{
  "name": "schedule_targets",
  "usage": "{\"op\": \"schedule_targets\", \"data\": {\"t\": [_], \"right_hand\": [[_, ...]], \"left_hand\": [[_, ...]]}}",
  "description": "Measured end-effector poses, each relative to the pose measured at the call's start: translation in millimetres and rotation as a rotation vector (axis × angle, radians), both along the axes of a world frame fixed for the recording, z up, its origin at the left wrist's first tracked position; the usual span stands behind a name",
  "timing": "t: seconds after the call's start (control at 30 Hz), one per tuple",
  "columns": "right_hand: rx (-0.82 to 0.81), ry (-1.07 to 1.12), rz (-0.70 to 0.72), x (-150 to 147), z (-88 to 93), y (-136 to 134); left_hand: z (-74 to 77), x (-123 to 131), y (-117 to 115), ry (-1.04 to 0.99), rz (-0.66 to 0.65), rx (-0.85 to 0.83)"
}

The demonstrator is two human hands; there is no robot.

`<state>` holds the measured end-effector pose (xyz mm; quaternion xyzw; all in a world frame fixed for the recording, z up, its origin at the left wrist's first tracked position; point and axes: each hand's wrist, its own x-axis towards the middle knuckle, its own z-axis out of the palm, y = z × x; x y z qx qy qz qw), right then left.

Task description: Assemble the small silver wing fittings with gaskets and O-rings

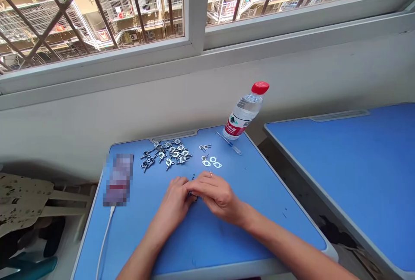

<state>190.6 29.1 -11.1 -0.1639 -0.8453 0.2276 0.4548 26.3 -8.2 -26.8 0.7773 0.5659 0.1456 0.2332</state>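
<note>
My left hand (175,200) and my right hand (215,193) meet at the middle of a small blue desk (201,236), fingers pinched together round a small dark metal part (193,193) that is mostly hidden between them. A ring shows on my right hand. Behind the hands lies a pile of several small metal fittings (167,153). To its right lie a few loose flat metal plates (212,161) and another small fitting (205,146).
A water bottle (245,113) with a red cap stands at the desk's back right, a thin clear pen (229,143) beside it. A blurred phone (118,179) with a white cable (105,239) lies at the left. A second blue desk (353,172) stands to the right. A barred window runs above.
</note>
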Motion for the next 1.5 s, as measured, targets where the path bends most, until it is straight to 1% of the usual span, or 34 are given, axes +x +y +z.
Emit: {"op": "schedule_targets", "data": {"t": [0.13, 0.3, 0.4, 0.53, 0.6, 0.77, 1.13, 1.23, 1.4, 1.5], "right_hand": [[0.0, -0.008, -0.081, -2.3, -1.2, -2.5], [0.0, 0.038, -0.063, -3.2, -3.6, -0.4], [-0.009, 0.1, -0.071, 1.7, -3.3, 3.3], [-0.028, 0.095, -0.14, 12.3, 0.4, 9.1], [-0.022, 0.084, -0.146, 15.6, 2.2, 10.8], [-0.018, 0.02, -0.053, 14.4, 2.4, 10.0], [0.004, -0.036, -0.042, 14.7, 2.7, 9.5], [0.007, -0.035, -0.012, 13.9, 3.3, 9.3], [0.022, -0.047, 0.09, 13.4, 5.4, 9.7], [0.017, -0.058, 0.102, 14.0, 6.4, 10.8]], "left_hand": [[2.4, 2.0, 0.1, 0.03, -0.002, -0.004], [6.6, 3.4, -1.5, 0.035, 0.005, -0.003], [11.2, 2.7, -1.8, 0.045, -0.02, -0.009], [17.0, 0.2, -2.1, 0.074, -0.044, -0.025], [18.3, -1.1, -2.3, 0.075, -0.045, -0.031], [18.9, -2.0, -1.9, 0.093, -0.043, -0.045], [20.9, -1.3, -2.0, 0.125, -0.054, -0.044], [21.9, -1.0, -2.1, 0.122, -0.051, -0.048], [22.5, -1.1, -1.9, 0.117, -0.042, -0.049], [21.4, -1.5, -2.1, 0.116, -0.042, -0.045]]}}
